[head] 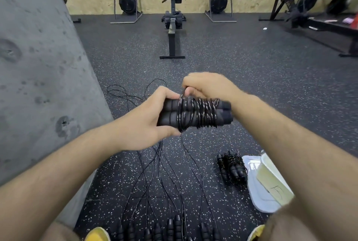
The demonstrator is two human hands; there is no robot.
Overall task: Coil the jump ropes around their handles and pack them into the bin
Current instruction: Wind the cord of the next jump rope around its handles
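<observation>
Head cam: L hand [143, 118] round handles [169, 113], R hand [210, 86] pinching rope [200, 114]; bin [271, 177] part-hidden by forearm [286, 140].

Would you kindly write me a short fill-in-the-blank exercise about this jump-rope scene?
The left hand holds ___ handles side by side.
The right hand pinches the rope wound ___ them.
Finished coiled ropes lie on the ___ beside the bin.
Missing: two; around; floor.
</observation>
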